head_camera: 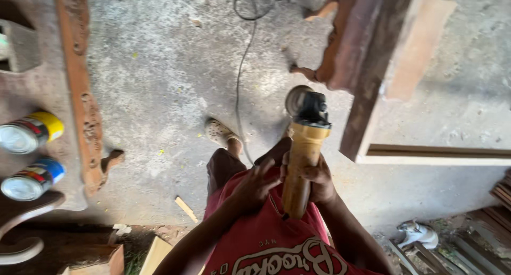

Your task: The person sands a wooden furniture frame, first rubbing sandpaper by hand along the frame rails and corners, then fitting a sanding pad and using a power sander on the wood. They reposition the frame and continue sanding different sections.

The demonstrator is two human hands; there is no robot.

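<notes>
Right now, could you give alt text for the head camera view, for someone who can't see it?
Seen from above, a person's right hand grips a yellow angle grinder, left hand beside it, over a concrete floor. Two spray cans lie on carved wood at left.

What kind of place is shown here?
Probably a woodworking workshop: carved wooden furniture parts lie on a concrete floor, and both hands hold a yellow angle grinder with a cord.

The angle grinder [302, 158] has a mustard-yellow body and a black head. Below it, the shirt [266, 243] is red with white lettering, and the shorts [222, 168] left of the grinder are dark maroon. Far left of the grinder, one can [29, 132] has a yellow band, the other can [32, 178] a blue band, both silver-topped. The floor [159, 83] above the grinder is mottled grey.
</notes>
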